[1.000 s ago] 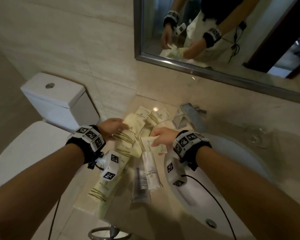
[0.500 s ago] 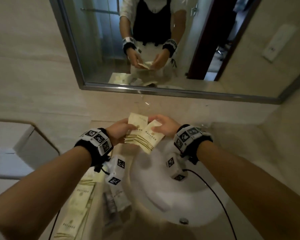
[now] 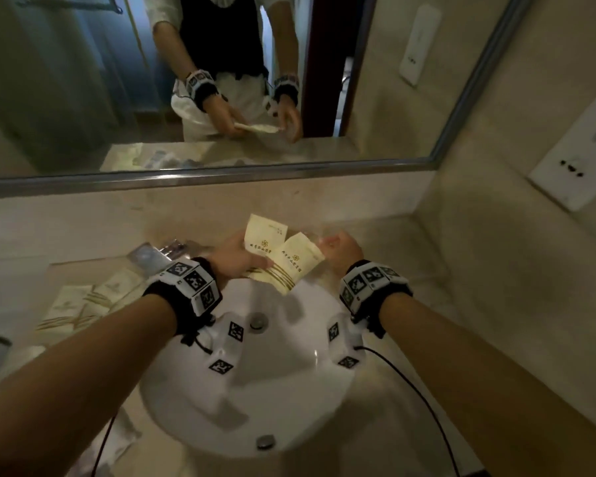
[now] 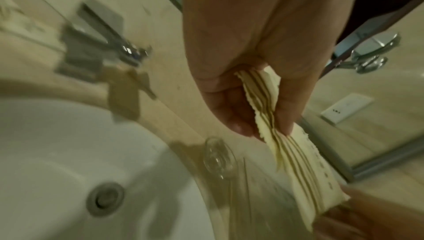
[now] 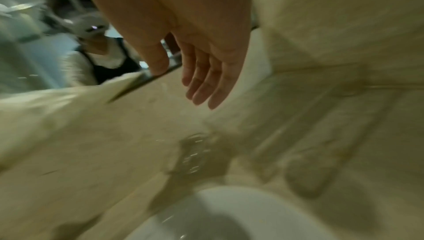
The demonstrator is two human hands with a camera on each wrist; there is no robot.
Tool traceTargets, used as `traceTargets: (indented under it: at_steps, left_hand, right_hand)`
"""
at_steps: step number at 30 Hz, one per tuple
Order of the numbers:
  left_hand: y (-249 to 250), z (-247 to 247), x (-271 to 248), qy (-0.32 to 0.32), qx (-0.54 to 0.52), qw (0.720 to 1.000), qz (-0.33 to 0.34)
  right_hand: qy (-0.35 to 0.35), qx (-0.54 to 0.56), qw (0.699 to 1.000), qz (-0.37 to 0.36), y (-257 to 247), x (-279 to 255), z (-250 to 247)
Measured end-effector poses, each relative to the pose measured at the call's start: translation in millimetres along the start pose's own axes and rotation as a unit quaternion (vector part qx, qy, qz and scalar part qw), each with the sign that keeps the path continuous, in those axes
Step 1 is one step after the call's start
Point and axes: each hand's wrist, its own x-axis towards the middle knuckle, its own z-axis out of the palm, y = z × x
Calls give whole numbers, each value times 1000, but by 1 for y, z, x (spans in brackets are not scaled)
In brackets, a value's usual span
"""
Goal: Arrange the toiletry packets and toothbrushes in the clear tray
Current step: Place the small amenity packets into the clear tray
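My left hand [image 3: 252, 261] pinches a fanned stack of cream toiletry packets [image 3: 283, 259] with gold stripes, held in the air over the back rim of the sink. In the left wrist view the thumb and fingers of the left hand [image 4: 263, 127] clamp one end of the packets [image 4: 298, 162]. My right hand [image 3: 327, 244] hovers at the stack's right end; in the right wrist view the right hand [image 5: 183, 80] has straight, relaxed fingers and holds nothing. A faint clear tray edge [image 4: 250, 195] shows on the counter below the packets, blurred.
More cream packets [image 3: 83, 304] and clear-wrapped items [image 3: 152, 256] lie on the counter left of the white sink [image 3: 255, 407]. A chrome faucet [image 4: 96, 31] stands behind the basin. A small clear dish [image 4: 218, 155] sits near the rim. A mirror and side wall with a socket [image 3: 572, 170] bound the counter.
Both hands lifted packets off the pile on the left and carried them right, over the sink's back rim. The right hand has let go and opened; the view swung right.
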Motion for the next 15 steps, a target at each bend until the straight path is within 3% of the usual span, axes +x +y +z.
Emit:
traceTargets:
  at_steps: [4,7,9,12,15]
  left_hand:
    - [-5,51,33,-6,-1,1000,-14]
    - [-10,80,54,2,-5,1000,-28]
    - [-15,93,67,13,-8,999,-28]
    - [-22,108,84,32,-19,998,-49]
    - [-28,115,94,35,-21,996,-82]
  right_hand:
    - [57,-15,993,102,70,36,-49]
    - [49,-29,975,214,130,63,-74]
    - [44,-47,969,239,162,76,-79]
    - [75,88,949,295,175,77,-84]
    - [65,385,855,341,176,76,-75]
